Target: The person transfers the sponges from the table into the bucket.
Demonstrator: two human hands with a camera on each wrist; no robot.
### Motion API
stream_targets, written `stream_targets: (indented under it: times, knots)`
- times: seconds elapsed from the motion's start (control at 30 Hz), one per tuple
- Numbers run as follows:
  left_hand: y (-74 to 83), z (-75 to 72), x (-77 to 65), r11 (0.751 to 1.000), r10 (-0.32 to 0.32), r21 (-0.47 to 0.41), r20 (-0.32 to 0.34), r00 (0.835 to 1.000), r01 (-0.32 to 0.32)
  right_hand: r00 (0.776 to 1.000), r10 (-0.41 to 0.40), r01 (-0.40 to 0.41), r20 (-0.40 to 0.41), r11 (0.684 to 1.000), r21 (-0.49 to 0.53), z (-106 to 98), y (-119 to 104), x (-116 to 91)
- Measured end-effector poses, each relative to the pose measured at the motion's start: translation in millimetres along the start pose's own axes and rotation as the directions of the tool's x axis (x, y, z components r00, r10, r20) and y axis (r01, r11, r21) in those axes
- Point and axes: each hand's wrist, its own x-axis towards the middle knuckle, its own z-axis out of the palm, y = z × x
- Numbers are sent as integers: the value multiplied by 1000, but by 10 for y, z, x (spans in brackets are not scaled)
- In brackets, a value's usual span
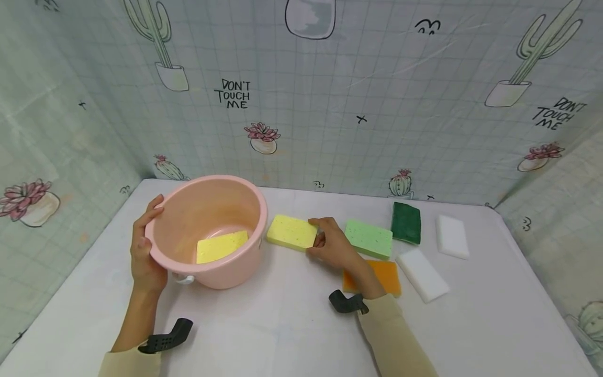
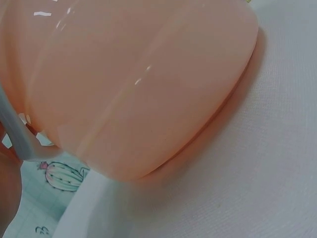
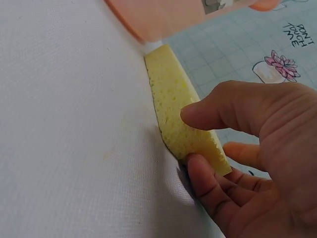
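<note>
A pink bucket (image 1: 221, 275) leans toward the person on the white table, and one yellow sponge (image 1: 221, 247) lies inside it. My left hand (image 1: 148, 262) grips its left rim, fingertips curled over the edge. In the left wrist view the bucket's glossy wall (image 2: 148, 89) fills most of the picture, with a grey handle (image 2: 17, 129) at its side. Just right of the bucket, my right hand (image 1: 335, 246) pinches the end of a second yellow sponge (image 1: 292, 231). The right wrist view shows the thumb (image 3: 200, 115) on this sponge's side and fingers curled at its near end.
Right of that hand lie a light green sponge (image 1: 369, 239), a dark green scouring pad (image 1: 406, 223) and two white sponges, one farther back (image 1: 453, 236) and one nearer (image 1: 422, 275). An orange sponge (image 1: 383, 276) sits partly under the right forearm. A patterned curtain (image 1: 320, 104) rises behind the table.
</note>
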Motion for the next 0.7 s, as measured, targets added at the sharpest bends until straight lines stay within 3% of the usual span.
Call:
stream_targets:
  times: [0.17,0.7]
  knots:
    - [8,-15,5,1000,4,25,-7,1000,-4,1000,7,-8,-27,1000,-22,-8,-37,-5]
    - [0,-33,4,999,36,39,10,999,-36,996,-17,26,-86,995,101,-265,-218,-90]
